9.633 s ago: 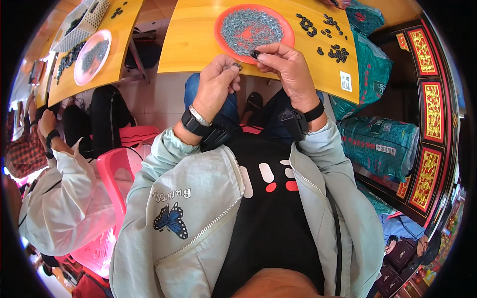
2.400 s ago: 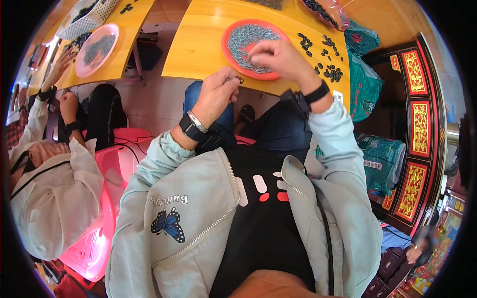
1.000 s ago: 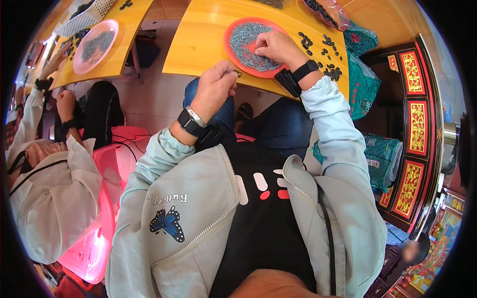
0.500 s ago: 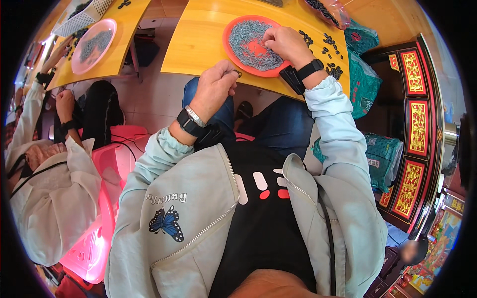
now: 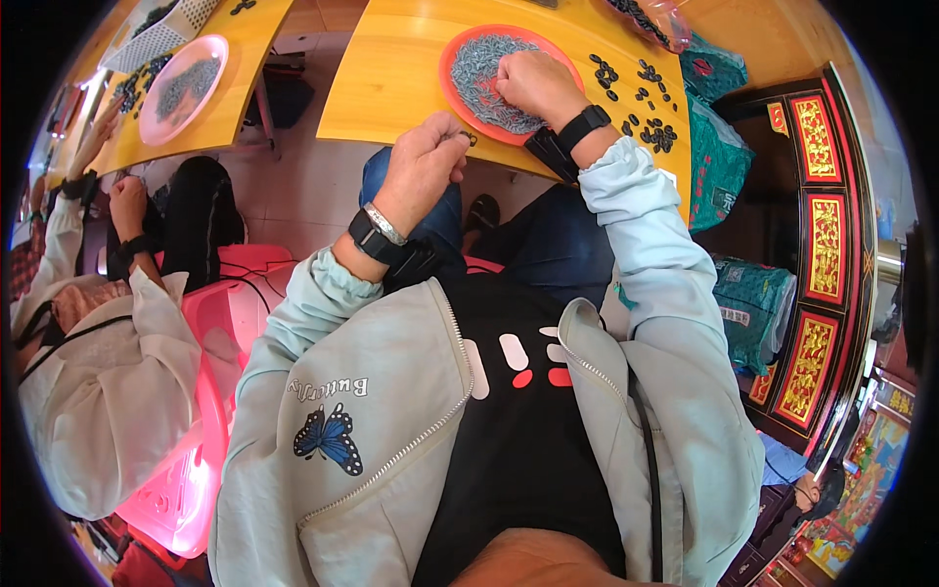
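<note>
My right hand [image 5: 540,86] is over the round red plate [image 5: 558,59], its fingers bent together and pointing down into a heap of small, thin grey pieces [image 5: 476,76] that look like screws. Whatever its fingertips pinch is hidden. Just off the table's near edge, my left hand [image 5: 427,161] is closed, with thumb and forefinger together. A small dark piece with a ring-like end [image 5: 471,139] shows at those fingertips. Several black oval pieces [image 5: 661,135] lie loose on the yellow table [image 5: 377,83], right of the plate.
A clear bag of black pieces [image 5: 646,22] sits at the far right corner, with green sacks [image 5: 719,166] beside the table. At left, another person's hand [image 5: 98,137] is near a pink plate of grey pieces [image 5: 217,59] and a white basket [image 5: 147,49].
My right hand has shifted left over the plate, staying at the grey pieces. My left hand has barely moved. At left, the other person's hand has drawn back from the black pieces.
</note>
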The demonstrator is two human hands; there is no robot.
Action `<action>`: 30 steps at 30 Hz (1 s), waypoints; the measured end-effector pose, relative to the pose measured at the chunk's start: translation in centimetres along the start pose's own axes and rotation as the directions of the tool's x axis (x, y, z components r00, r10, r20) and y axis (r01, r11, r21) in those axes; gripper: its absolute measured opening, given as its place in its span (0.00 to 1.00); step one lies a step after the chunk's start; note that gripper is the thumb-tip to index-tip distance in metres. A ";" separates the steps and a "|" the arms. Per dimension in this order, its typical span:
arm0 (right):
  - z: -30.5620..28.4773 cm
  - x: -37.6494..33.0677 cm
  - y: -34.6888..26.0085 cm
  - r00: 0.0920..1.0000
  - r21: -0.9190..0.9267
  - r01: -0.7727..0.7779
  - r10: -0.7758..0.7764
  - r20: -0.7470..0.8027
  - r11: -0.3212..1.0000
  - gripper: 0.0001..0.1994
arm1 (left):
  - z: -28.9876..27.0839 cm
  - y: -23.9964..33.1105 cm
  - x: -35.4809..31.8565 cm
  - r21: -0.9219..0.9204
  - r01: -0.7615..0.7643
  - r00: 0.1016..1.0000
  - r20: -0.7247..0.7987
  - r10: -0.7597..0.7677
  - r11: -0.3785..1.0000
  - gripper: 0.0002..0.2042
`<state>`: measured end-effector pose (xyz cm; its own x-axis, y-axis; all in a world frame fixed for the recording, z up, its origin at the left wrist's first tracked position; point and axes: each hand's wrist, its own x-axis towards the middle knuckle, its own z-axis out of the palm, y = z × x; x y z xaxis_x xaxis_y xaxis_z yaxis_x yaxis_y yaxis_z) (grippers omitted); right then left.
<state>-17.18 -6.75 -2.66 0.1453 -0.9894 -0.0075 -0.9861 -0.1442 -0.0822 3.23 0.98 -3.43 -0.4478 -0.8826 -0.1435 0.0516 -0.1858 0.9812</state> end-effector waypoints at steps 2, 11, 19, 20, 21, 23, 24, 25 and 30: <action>-0.1 -0.2 -0.5 1.000 0.006 0.011 -0.011 0.012 1.000 0.10 | 0.0 0.0 0.0 0.018 0.001 1.000 -0.007 -0.001 1.000 0.05; -0.5 -0.9 2.3 0.979 0.293 0.097 -0.038 -0.201 0.951 0.06 | -0.1 -0.3 0.3 -0.056 -0.008 1.000 -0.010 0.008 0.998 0.05; -1.7 -4.6 1.9 0.982 0.892 0.059 0.132 -0.132 0.447 0.07 | -0.3 -0.7 0.2 -0.143 0.036 0.999 0.016 -0.034 0.989 0.04; -2.4 -5.5 1.1 0.989 0.952 0.003 0.138 -0.047 0.306 0.07 | -0.4 -0.8 0.2 -0.145 0.040 0.999 0.014 -0.038 0.989 0.04; -2.8 -6.3 0.4 0.991 0.986 -0.058 0.131 0.038 0.159 0.07 | -0.4 -0.8 0.1 -0.166 0.031 0.999 0.011 -0.030 0.986 0.04; -2.8 -7.8 -0.7 0.991 0.996 -0.067 0.124 0.058 0.065 0.07 | -0.1 -0.7 0.0 -0.175 0.026 1.000 0.010 -0.025 0.984 0.04; -2.7 -8.3 -1.3 0.990 0.997 -0.076 0.114 0.078 -0.023 0.07 | 0.1 -0.6 -0.2 -0.176 0.025 1.000 0.009 -0.023 0.984 0.04; -2.7 -8.8 -1.8 0.990 0.997 -0.075 0.117 0.078 -0.027 0.07 | 0.2 -0.4 -0.2 -0.179 0.023 1.000 0.013 -0.021 0.984 0.04; -1.8 -9.5 -3.8 0.993 0.995 -0.084 0.087 0.079 0.047 0.06 | 0.5 -0.1 -0.5 -0.173 0.006 1.000 0.024 -0.002 0.985 0.04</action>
<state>-14.99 3.19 -0.51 0.0646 -0.9935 -0.0938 0.0215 0.0954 -0.9952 3.05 1.68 -3.38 -0.4687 -0.8718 -0.1421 0.2030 -0.2628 0.9433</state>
